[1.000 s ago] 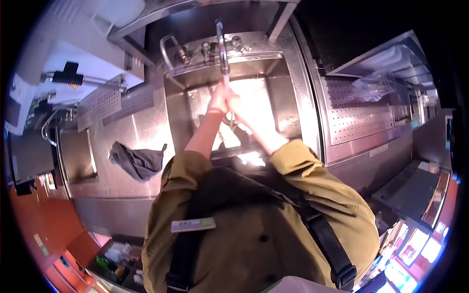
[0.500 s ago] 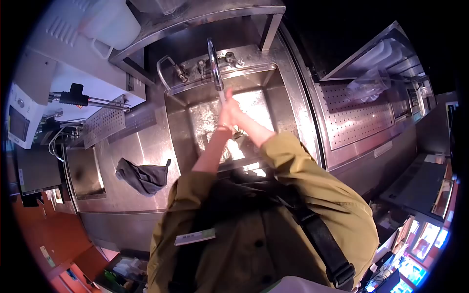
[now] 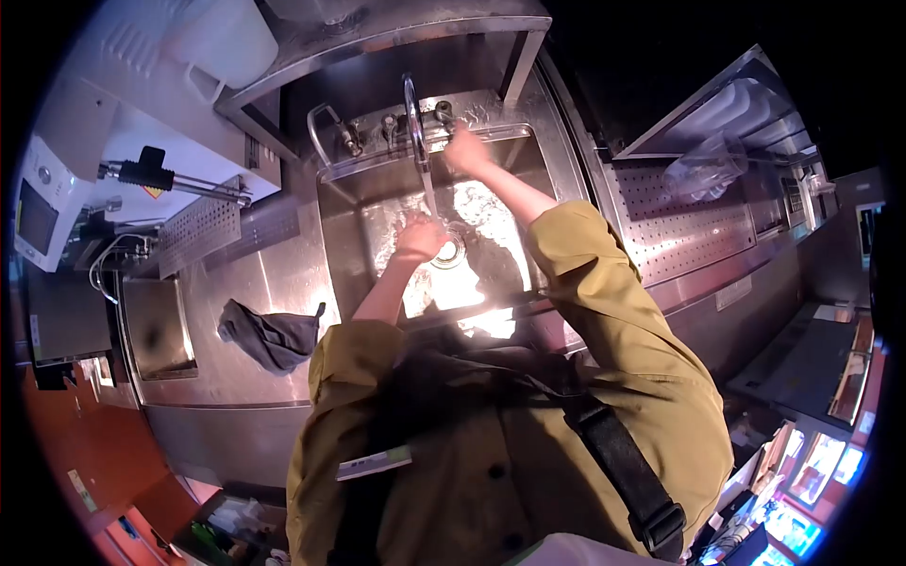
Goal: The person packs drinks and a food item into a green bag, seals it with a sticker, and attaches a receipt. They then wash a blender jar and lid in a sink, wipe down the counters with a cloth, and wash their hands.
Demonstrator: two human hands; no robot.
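Note:
My left hand (image 3: 420, 238) is over the sink basin (image 3: 344, 250), in the water stream (image 3: 428, 193) that falls from the curved faucet (image 3: 412, 118). Its fingers are spread and it holds nothing. At the back right rim of the sink, my right hand (image 3: 468, 151) is closed at the right tap handle (image 3: 444, 111), and the fingers cover the handle's lever. Water lies bright across the basin floor around the drain (image 3: 448, 249).
A dark cloth (image 3: 272, 337) lies on the steel counter (image 3: 222, 377) left of the sink. A perforated drainboard (image 3: 684, 222) with a clear plastic bag (image 3: 706, 170) is to the right. A metal shelf (image 3: 396, 42) spans behind the faucet.
My hands were together under the stream and are now apart. The right hand has moved up and right to the tap handle; the left has moved slightly down and left.

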